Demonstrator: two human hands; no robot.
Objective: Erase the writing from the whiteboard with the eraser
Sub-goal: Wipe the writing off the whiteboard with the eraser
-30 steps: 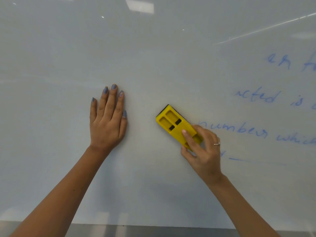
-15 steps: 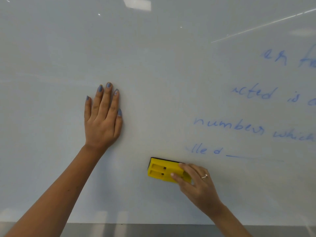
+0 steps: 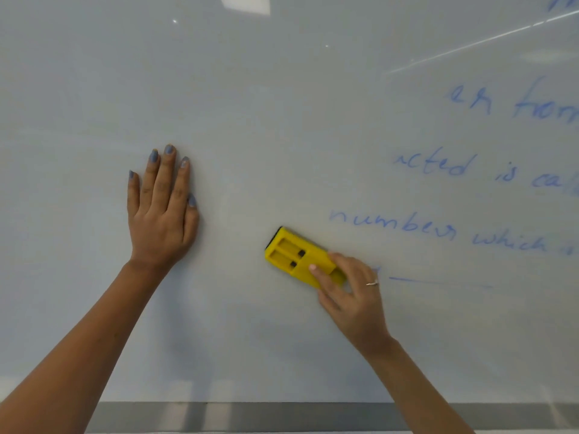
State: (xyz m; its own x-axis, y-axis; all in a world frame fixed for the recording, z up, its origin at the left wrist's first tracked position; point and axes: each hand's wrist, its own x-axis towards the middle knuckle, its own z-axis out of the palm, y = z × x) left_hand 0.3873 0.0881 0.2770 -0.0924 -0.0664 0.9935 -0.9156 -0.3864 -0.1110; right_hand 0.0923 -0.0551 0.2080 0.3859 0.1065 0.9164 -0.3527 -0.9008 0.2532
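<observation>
Pinched between thumb and fingers at its near end, the yellow eraser lies flat against the whiteboard, tilted with its far end up and to the left; the right hand covers its lower right part. It sits just left of the remaining blue writing, below the line beginning "number". The left hand rests spread and flat on the bare board, well to the left. The eraser looks like a light, rigid plastic shell with a dark pad underneath, likely best held by its long sides so the pad presses evenly. The right hand hides the start of the lowest line, the frame edge cuts the words at right, and the pad face is out of sight.
</observation>
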